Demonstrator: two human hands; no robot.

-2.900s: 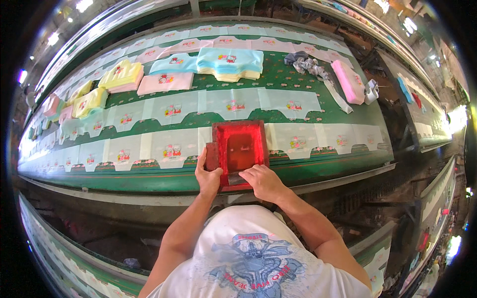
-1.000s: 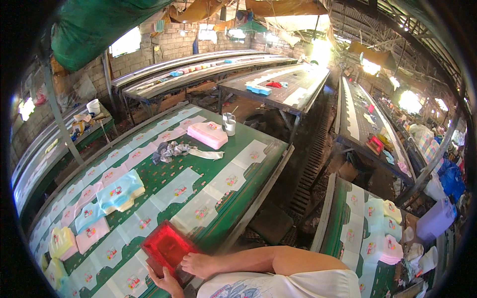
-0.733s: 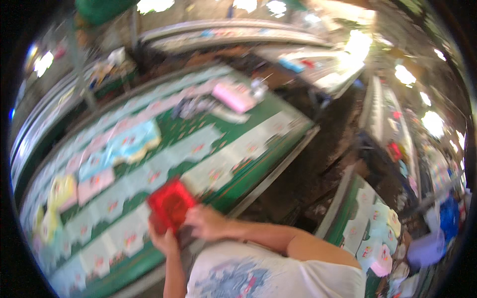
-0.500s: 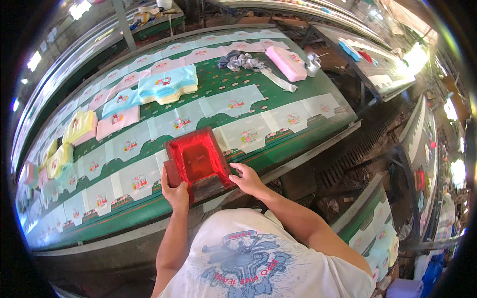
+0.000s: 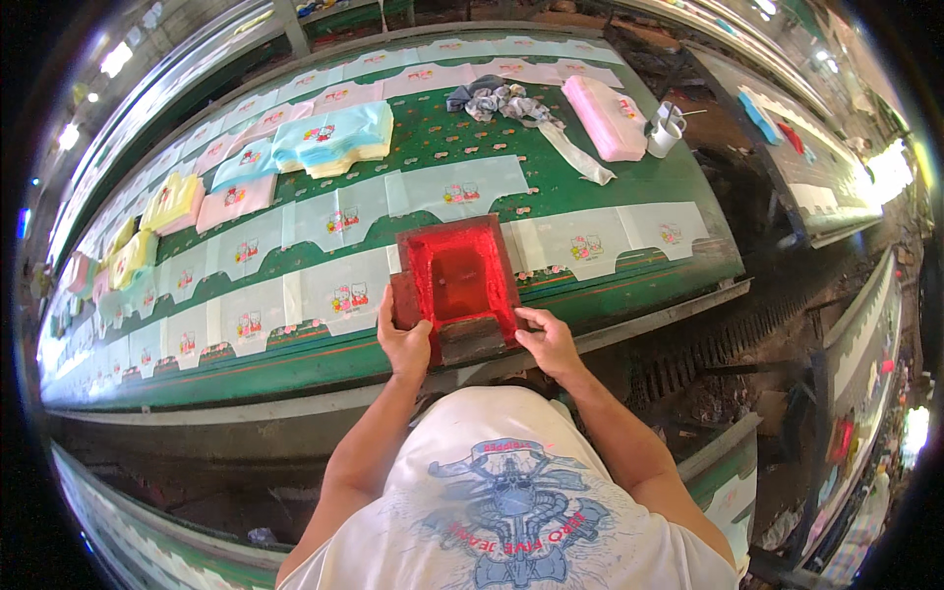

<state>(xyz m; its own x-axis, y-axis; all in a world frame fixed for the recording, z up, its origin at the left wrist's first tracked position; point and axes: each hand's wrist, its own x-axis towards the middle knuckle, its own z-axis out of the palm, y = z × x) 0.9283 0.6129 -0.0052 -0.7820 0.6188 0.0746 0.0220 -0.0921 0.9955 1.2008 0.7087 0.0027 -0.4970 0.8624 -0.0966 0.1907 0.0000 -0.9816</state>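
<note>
A screen-printing frame (image 5: 464, 283) with red mesh and red-smeared inner walls lies over the front row of pale cloth panels on a long green table. On its left edge, my left hand (image 5: 405, 332) is closed, thumb on the near corner. My right hand (image 5: 549, 340) pinches the near right corner. Beside the frame, one pale panel (image 5: 346, 295) on the left and another panel (image 5: 587, 243) on the right carry small coloured cartoon prints. The frame hides the panel beneath it.
Stacks of blue cloth (image 5: 334, 138), yellow cloth (image 5: 172, 204) and pink cloth (image 5: 605, 118) rest on the green table (image 5: 678, 167). A crumpled grey rag (image 5: 506, 101) and white cups (image 5: 666, 130) sit at the back. A metal rail (image 5: 649, 317) edges the near side.
The frame has shifted right along the row by about one panel, uncovering a printed panel on its left. My right hand has closed on its corner. The view has turned slightly.
</note>
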